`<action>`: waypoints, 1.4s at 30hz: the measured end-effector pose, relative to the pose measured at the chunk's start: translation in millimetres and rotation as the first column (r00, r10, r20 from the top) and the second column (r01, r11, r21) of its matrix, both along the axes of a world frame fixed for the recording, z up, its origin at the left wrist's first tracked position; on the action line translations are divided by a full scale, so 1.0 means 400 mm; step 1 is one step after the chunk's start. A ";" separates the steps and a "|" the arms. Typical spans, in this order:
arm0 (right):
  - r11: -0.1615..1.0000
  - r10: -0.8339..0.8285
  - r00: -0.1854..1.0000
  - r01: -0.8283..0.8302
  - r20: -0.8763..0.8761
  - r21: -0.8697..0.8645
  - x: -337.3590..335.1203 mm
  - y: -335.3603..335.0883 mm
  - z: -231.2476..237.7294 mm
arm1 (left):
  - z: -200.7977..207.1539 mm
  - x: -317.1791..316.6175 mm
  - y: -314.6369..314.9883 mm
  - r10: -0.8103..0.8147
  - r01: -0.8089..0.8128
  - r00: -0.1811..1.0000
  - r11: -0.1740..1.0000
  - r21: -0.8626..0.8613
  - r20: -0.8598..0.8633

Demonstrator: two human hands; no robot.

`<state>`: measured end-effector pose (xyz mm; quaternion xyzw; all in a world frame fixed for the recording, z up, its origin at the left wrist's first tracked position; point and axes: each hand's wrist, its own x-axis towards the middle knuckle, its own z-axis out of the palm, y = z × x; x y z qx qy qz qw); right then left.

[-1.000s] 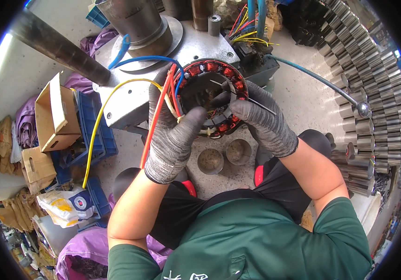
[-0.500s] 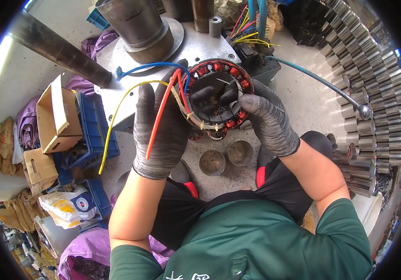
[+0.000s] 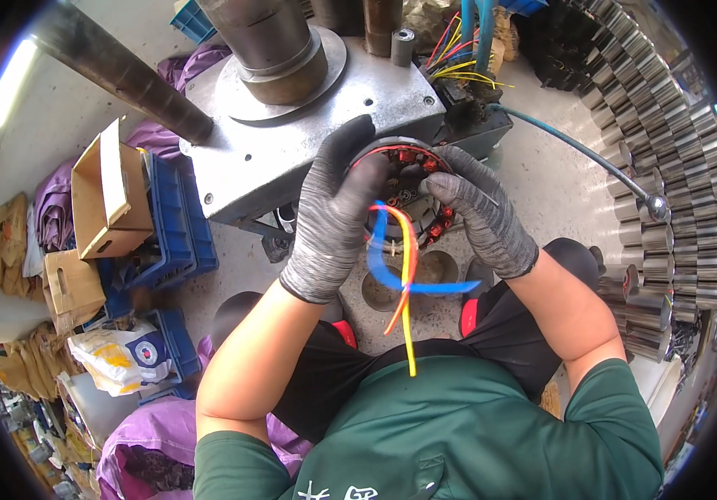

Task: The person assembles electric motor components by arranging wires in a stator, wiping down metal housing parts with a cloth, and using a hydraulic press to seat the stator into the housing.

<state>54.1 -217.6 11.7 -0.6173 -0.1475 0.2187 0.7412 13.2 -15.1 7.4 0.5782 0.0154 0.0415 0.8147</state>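
Observation:
Between my two gloved hands I hold a motor stator point(image 3: 403, 152), a ring with red copper windings inside its dark rim. My left hand point(image 3: 338, 208) grips its left side, thumb over the near face and fingers behind the far edge. On the right side, my right hand point(image 3: 483, 204) is closed round the rim with its thumb on top. Blue, yellow and red lead wires point(image 3: 408, 283) hang from the ring toward me, the blue one blurred. Part of the windings is hidden behind my left thumb.
Just beyond the ring stands a metal press table point(image 3: 292, 154) with a thick cylinder point(image 3: 267, 50) on it. A lever with a ball end point(image 3: 657, 207) reaches out to the right. Stacked metal sleeves point(image 3: 659, 125) line the right; blue crates point(image 3: 183, 225) and a cardboard box point(image 3: 112, 200) stand left.
The stator has been turned and tilted in my hands. Its wires have swung from the left side to hang below it, and my left hand has moved right.

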 end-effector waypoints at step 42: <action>0.998 0.009 0.999 -0.006 0.048 -0.065 0.008 -0.007 -0.095 | -0.022 0.045 0.010 -0.028 0.019 1.000 0.592 0.806 -0.003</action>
